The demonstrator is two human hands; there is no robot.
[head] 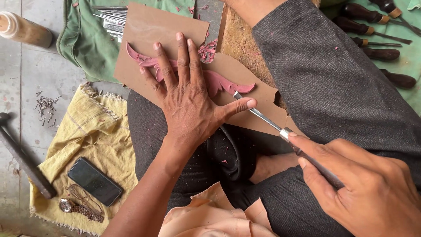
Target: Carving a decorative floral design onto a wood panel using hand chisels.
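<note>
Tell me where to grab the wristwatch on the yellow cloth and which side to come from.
Pinch the wristwatch at its round case, probably from above. It lies flat on the yellow cloth, its metal band trailing right, so the case is the firm raised part. The phone lies close above it, so keep fingers on the lower side.

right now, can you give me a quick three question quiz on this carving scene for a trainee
1. True or false: the left hand lies flat on the pink carving.
2. What does the right hand hold? A) hammer B) chisel C) phone
3. Fill in: the phone and the watch lie on a ____ cloth.

Key
1. True; its thumb rests beside the blade.
2. B, the chisel, its tip at the carving's edge on the brown board.
3. Yellow; the yellow cloth lies on the floor, with the hammer next to it.
</note>
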